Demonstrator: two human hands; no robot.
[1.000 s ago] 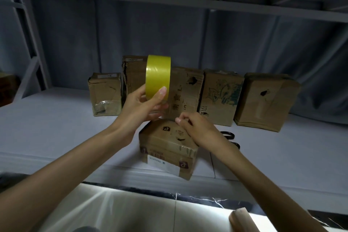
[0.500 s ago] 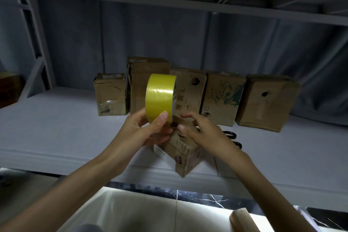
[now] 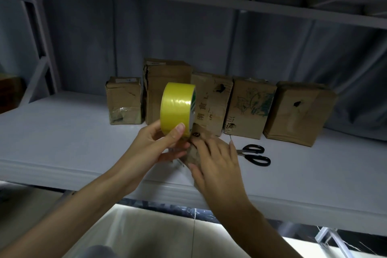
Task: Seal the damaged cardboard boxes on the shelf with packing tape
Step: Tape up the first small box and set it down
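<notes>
A: Status?
B: Left hand (image 3: pixel 155 148) grips the tape roll (image 3: pixel 178 109) just left of the small box (image 3: pixel 199 148); right hand (image 3: pixel 217 165), fingers spread, presses on that box.
A: Handling?
B: Likely light, crushable cardboard. Hold it by the edges.

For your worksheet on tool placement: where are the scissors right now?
The scissors lie flat on the shelf, just right of the right hand and in front of the row of boxes.

Glossy yellow tape roll (image 3: pixel 177 109) — creased matt cardboard boxes (image 3: pixel 250 107) — scissors (image 3: pixel 252 154) with shiny black handles.
</notes>
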